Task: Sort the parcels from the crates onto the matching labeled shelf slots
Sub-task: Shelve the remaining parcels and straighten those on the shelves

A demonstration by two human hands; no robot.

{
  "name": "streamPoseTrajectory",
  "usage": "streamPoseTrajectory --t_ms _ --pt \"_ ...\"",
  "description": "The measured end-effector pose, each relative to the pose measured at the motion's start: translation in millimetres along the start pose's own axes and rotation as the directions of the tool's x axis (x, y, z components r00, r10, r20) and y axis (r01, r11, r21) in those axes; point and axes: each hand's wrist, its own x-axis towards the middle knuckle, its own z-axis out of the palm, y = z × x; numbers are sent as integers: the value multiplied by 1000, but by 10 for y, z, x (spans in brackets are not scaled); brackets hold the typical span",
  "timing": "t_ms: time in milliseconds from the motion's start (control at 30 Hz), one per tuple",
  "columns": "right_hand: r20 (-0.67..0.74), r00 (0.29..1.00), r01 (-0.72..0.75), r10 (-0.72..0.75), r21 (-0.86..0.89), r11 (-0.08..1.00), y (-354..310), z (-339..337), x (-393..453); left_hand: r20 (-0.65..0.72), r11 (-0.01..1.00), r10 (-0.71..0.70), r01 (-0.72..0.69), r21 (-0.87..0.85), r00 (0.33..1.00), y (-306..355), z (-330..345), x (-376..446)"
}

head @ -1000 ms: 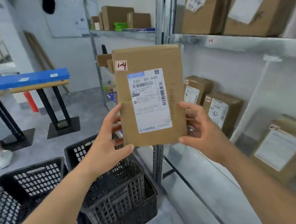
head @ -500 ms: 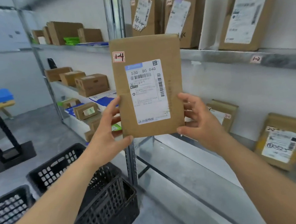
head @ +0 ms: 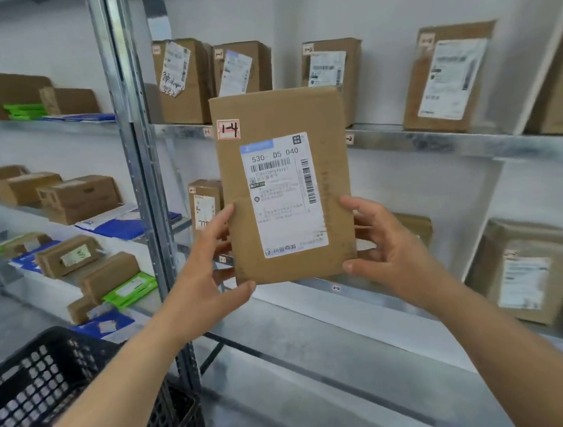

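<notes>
Both hands pinch parcel at its lower corners: left hand thumb in front w/ fingers behind, right hand likewise. Parcel upright, frame centre, label facing cam, red tag reads 1-4. Shelf edge tags mid-right look like 1-2, so 1-4 slot prob. further right. Read tags before setting down; keep it upright.

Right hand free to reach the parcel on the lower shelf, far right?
Probably not yet: right hand and left hand both grip the 1-4 parcel. The path to the lower-shelf parcel looks open.
</notes>
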Motion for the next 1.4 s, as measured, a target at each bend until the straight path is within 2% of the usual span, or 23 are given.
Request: streamPoseTrajectory --t_ms 267,633,1100,1267,1400 --pt "-165 985 -52 49 -14 999 -67 -954 -816 104 995 96 -92 -42 990 596 960 216" --pt "-422 904 -154 63 -187 970 -233 -3029 -2425 225 941 308 -261 -216 924 1947 3198 631" --pt "-588 807 -248 50 -260 933 -298 -4901 -4024 289 872 455 -356 -336 842 3373 5336 703" --pt "-660 751 -256 17 -267 929 -296 -5403 -4331 324 830 518 -374 -414 791 3769 5925 918" --pt "-697 717 -273 -12 -296 915 -279 -5808 -4509 317 788 590 -444 -426 743 4035 6416 1102"
